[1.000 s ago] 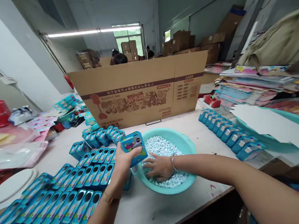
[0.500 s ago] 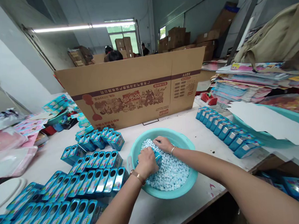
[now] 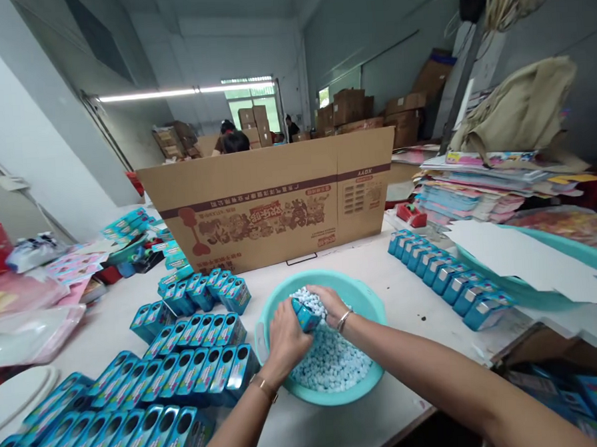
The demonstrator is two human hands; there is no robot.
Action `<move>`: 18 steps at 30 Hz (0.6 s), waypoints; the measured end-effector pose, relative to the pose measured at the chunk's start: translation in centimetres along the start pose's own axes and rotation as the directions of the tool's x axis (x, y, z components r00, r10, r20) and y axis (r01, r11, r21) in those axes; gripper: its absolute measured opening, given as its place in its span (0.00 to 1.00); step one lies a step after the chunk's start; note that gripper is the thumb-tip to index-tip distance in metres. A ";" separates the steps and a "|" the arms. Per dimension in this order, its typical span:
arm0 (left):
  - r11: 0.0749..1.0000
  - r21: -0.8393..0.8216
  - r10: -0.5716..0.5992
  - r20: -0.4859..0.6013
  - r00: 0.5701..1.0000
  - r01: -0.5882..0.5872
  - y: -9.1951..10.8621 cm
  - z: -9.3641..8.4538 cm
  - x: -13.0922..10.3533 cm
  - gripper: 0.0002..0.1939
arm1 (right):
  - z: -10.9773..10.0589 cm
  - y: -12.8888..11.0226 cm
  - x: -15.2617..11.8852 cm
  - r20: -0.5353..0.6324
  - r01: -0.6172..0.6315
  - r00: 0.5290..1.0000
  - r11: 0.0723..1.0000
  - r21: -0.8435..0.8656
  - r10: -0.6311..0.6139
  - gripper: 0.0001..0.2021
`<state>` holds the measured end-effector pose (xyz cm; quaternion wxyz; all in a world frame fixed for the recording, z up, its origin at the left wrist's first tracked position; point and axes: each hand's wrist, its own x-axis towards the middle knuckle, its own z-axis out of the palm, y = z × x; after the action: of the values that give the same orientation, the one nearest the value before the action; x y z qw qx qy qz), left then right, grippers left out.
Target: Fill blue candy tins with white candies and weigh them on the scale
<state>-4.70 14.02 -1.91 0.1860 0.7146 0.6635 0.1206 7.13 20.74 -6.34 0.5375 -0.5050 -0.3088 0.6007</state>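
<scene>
My left hand (image 3: pixel 287 337) grips a small blue box (image 3: pixel 306 316), tilted over the turquoise basin (image 3: pixel 332 400). Pale blue and white pellets (image 3: pixel 330 365) fill the lower part of the basin, heaped toward the near side. At the box's upper end my right hand (image 3: pixel 330 305) is cupped around a heap of the same pellets, its fingers partly hidden behind them. Left of the basin, rows of blue boxes with round dark holes (image 3: pixel 196 372) stand close together.
A large brown carton (image 3: pixel 278 218) stands behind the basin. Another row of blue boxes (image 3: pixel 449 275) lines the right side, beside white card sheets (image 3: pixel 525 258). Stacked printed sheets (image 3: pixel 497 186) and a red tape dispenser (image 3: pixel 411 214) sit farther back. People are partly visible beyond the carton.
My right hand has come up out of the pellets with a heap of them, against the box. My left hand has tilted and raised the box. The camera view has tipped upward.
</scene>
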 end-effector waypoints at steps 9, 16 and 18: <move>0.970 -0.243 -0.054 -0.108 0.993 0.026 -0.3 0.1 -0.7 0.38 | 1.7 -2.5 -2.5 -0.067 0.089 0.995 0.984 0.151 -0.080 0.14; 0.972 -0.233 -0.015 -0.078 0.997 -0.003 0.1 0.0 -1.5 0.40 | 1.3 -2.7 -3.4 -0.109 0.111 0.990 0.980 0.162 -0.094 0.12; 0.976 -0.218 -0.003 -0.054 0.999 -0.009 0.2 0.0 -1.6 0.40 | 1.2 -2.6 -3.6 -0.113 0.115 0.989 0.979 0.167 -0.097 0.12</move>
<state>-4.69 12.47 -1.72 0.2453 0.6873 0.6499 0.2124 6.60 18.15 -2.60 0.6260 -0.4699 -0.2534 0.5685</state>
